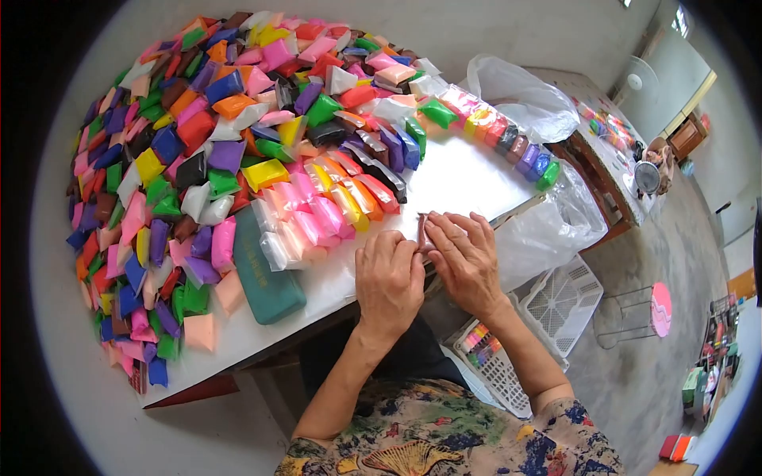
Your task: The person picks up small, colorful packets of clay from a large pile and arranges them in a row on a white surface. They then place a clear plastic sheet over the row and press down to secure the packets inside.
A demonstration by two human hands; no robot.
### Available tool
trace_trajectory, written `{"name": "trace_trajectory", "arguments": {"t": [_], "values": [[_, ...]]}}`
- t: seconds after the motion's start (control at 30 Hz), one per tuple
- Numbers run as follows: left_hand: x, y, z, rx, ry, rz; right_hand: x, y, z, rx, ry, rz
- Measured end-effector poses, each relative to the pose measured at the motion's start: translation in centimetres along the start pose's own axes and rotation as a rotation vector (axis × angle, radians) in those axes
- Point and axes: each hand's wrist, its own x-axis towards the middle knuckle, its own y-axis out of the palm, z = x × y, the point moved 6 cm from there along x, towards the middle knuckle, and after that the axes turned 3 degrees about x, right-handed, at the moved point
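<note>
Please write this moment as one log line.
left hand: holding brown packet; right hand: holding same; surface: white table; nearby: green case, colourful packets

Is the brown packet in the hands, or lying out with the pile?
In the hands: the left hand and right hand both grip the brown packet, apart from the pile.

Head-worn view, facing forward and down, close above white table [468, 178]

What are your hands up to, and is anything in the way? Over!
Left hand and right hand both on brown packet. Colourful packet pile to the left. Nothing seen blocking.
</note>
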Motion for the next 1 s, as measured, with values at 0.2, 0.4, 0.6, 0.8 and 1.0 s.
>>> {"name": "trace_trajectory", "arguments": {"t": [0.2, 0.4, 0.6, 0.8, 1.0], "values": [[0.0, 0.1, 0.0, -0.017, 0.008, 0.008, 0.2, -1.1, -0.3, 0.079, 0.016, 0.054], [-0.1, 0.1, 0.0, -0.023, 0.026, -0.023, -1.1, -2.8, 0.0, 0.077, 0.085, -0.169], [0.1, 0.2, 0.1, -0.046, 0.014, 0.01, -0.7, -1.9, 0.1, 0.019, 0.015, -0.212], [0.2, 0.5, -0.4, 0.03, 0.049, -0.018, -0.7, -1.0, 0.3, -0.053, 0.015, -0.203], [-0.3, 0.5, -0.5, 0.02, 0.102, -0.023, -1.1, -1.1, 0.0, -0.01, 0.102, -0.218]]}}
